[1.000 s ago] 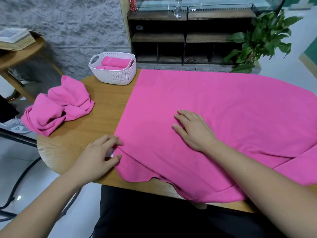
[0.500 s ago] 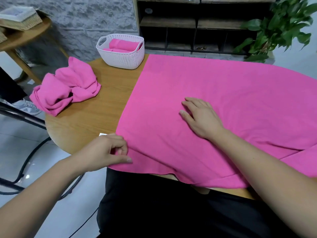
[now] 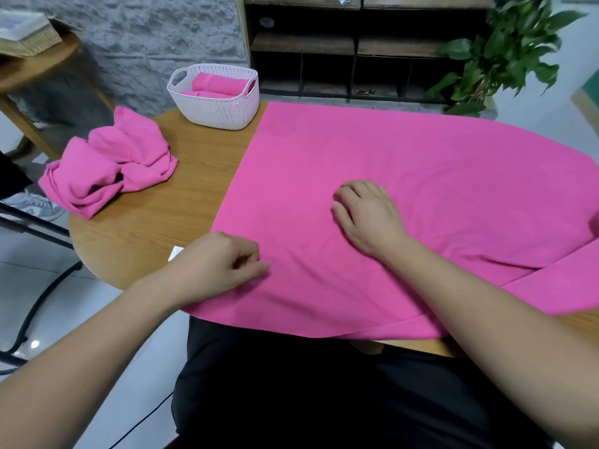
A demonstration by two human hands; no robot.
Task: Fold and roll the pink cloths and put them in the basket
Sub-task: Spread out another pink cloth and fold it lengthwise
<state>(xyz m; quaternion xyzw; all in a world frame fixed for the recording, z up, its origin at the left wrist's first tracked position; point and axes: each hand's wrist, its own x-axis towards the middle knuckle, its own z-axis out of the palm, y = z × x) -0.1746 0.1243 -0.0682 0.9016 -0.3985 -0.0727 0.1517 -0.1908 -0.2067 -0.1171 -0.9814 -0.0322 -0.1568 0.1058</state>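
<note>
**Single head-worn view, tilted down**

The wide-angle camera rides on the person's head, facing forward and down, close over the round table [image 3: 136, 241]. Forearms enter from the bottom edge; the left hand [image 3: 220, 267] and right hand [image 3: 366, 215] sit mid-frame on the pink cloth [image 3: 421, 176]. Beyond the fingertips [image 3: 338, 191], the white basket [image 3: 217, 108] and dark shelving [image 3: 356, 53] fill the frame's top.

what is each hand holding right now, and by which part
The left hand seems to pinch the spread pink cloth at its near left corner. The right hand grips nothing; it only rests on the cloth's middle.
</note>
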